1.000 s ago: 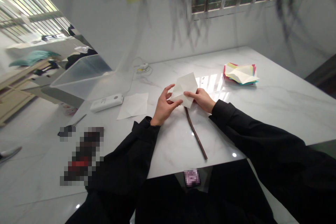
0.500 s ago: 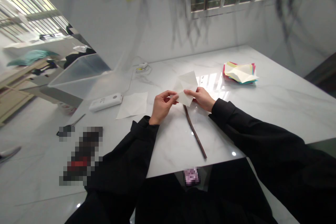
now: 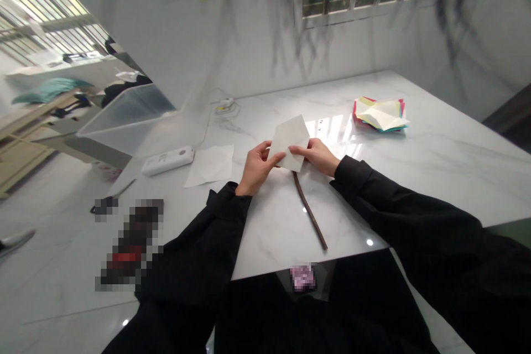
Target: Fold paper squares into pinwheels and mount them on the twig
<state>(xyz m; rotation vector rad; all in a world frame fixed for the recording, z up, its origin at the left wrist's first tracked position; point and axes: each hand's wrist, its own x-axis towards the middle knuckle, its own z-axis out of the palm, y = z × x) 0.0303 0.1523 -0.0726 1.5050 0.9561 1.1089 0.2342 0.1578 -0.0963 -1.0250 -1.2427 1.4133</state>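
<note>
**White folded paper held between both hands above the counter**

Nearest the near edge of the marble counter (image 3: pixel 415 177) lies a thin dark stick (image 3: pixel 309 210), running from close to that edge up toward the hands. Just above its far end, the left hand (image 3: pixel 256 168) and the right hand (image 3: pixel 319 156) hold a folded sheet of white paper (image 3: pixel 289 141) between them. The fingers of the left hand pinch its lower left edge, thumb on the near face; the fingers of the right hand clasp its lower right edge, thumb lying across the front. The paper is plain white, matte and crisp, folded to a five-sided shape with a blunt point at the top and a corner at the bottom, standing tilted up off the counter toward the middle of it.

Left of the hands a flat white sheet (image 3: pixel 211 165) lies on the counter, and beside it a white remote-like device (image 3: pixel 168 160). Farther off, toward the far right corner, sits a stack of coloured folded papers (image 3: pixel 379 115). Near the far left edge stands a clear plastic bin (image 3: pixel 136 116).
</note>
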